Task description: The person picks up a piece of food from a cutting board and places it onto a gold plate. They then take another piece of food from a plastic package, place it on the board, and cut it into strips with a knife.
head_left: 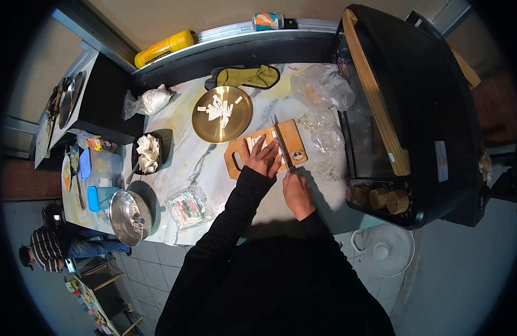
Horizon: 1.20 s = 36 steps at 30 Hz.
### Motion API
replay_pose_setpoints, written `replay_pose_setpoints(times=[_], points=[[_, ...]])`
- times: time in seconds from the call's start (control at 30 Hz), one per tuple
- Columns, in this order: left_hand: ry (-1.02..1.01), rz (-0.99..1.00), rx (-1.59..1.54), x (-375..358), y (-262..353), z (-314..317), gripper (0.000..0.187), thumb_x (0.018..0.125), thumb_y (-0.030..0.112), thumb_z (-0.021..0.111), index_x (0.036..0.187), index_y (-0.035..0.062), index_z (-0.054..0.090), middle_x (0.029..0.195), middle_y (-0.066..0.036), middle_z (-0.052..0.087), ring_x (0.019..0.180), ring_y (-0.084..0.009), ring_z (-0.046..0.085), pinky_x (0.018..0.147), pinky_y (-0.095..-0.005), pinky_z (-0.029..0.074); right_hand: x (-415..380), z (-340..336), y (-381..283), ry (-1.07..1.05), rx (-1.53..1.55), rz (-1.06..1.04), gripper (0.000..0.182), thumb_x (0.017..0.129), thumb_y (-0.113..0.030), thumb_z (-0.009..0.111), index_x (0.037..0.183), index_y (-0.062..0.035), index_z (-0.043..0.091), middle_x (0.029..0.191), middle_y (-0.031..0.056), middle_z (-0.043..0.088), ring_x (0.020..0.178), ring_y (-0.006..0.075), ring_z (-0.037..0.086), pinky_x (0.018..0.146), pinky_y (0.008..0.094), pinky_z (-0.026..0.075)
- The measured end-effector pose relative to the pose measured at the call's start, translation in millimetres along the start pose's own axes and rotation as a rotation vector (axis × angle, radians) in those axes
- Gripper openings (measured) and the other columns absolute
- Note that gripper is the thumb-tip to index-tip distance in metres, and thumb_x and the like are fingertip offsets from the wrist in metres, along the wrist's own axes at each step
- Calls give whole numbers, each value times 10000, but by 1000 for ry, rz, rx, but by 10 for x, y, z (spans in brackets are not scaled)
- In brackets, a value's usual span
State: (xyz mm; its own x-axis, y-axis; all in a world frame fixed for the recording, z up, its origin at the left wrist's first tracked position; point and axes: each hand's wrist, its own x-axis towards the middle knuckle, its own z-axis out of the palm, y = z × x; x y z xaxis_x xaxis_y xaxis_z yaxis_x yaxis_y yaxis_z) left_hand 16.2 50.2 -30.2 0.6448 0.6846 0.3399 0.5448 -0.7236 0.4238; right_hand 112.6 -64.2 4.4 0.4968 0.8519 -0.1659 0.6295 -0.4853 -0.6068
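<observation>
On a wooden cutting board point(234, 167) lie pale white strips of food point(255, 141). My left hand point(262, 159) rests over the strips with its fingers stretched out and apart, partly hiding them. In my right hand point(297, 194) is the handle of a knife point(281, 141), its blade pointing away from me across the board, just right of my left fingers. Beyond the board, a round gold-coloured plate point(208, 130) carries a small pile of cut white pieces point(218, 110).
A black toaster oven point(426, 112) bounds the right side. Clear plastic bags point(323, 89) lie beside it. To the left are a black bowl of white pieces point(149, 152), a metal bowl point(124, 215) and a printed plastic packet point(187, 208). A person point(48, 246) is at far left.
</observation>
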Motion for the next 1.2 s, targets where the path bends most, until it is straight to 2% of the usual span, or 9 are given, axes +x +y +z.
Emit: replay_pose_setpoints(times=[0.3, 0.77, 1.0, 1.2], points=[[31, 0, 66, 4, 25, 3, 349, 869, 228, 604, 1174, 66, 655, 1309, 1, 581, 1338, -301, 385, 1074, -708, 123, 242, -5, -60, -10, 19, -48, 313, 969, -280, 463, 878, 4, 559, 801, 287, 621, 754, 478, 611, 664, 565, 485], [53, 8, 92, 4, 28, 20, 333, 847, 233, 623, 1139, 81, 675, 1300, 16, 585, 1324, -315, 395, 1064, -719, 136, -76, 44, 70, 0, -38, 0, 324, 973, -311, 468, 863, -18, 553, 781, 274, 609, 735, 491, 592, 644, 581, 467], [23, 7, 33, 19, 41, -37, 358, 853, 221, 622, 1179, 77, 648, 1298, -12, 587, 1327, -306, 399, 1083, -687, 159, -129, 73, 78, 12, -44, 40, 323, 975, -305, 472, 854, -19, 561, 785, 272, 611, 746, 494, 590, 642, 585, 462], [12, -6, -14, 25, 37, -30, 357, 856, 203, 618, 1184, 67, 643, 1297, -35, 588, 1328, -301, 402, 1099, -658, 168, -27, 69, 74, 43, -57, -11, 315, 970, -303, 477, 868, -19, 569, 787, 267, 621, 748, 485, 600, 643, 574, 472]])
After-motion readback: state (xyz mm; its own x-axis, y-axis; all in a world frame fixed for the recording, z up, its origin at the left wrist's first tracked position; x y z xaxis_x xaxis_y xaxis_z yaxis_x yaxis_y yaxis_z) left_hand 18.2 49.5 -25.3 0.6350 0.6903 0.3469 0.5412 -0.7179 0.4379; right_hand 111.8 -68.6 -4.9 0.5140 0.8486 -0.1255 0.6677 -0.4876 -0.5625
